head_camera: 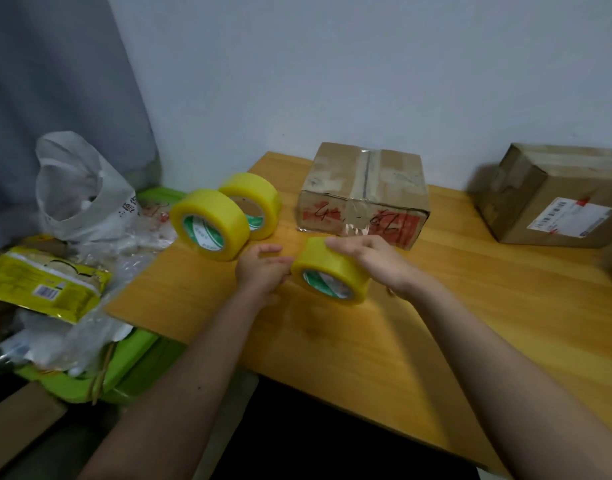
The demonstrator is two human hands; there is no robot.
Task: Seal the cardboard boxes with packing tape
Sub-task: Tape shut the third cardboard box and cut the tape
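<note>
A yellow tape roll (327, 271) stands on edge on the wooden table (470, 323), just in front of a taped cardboard box with red marks (363, 195). My right hand (370, 259) lies over the roll's top, fingers curled round it. My left hand (263, 268) is at the roll's left side, fingertips pinching at its edge. A second cardboard box with a shipping label (553, 195) sits at the far right.
Two more yellow tape rolls (211, 225) (252, 202) stand at the table's left end. Left of the table is a green bin (131, 368) heaped with a white plastic bag (79, 188), a yellow packet (45, 282) and wrappers. The wall is close behind.
</note>
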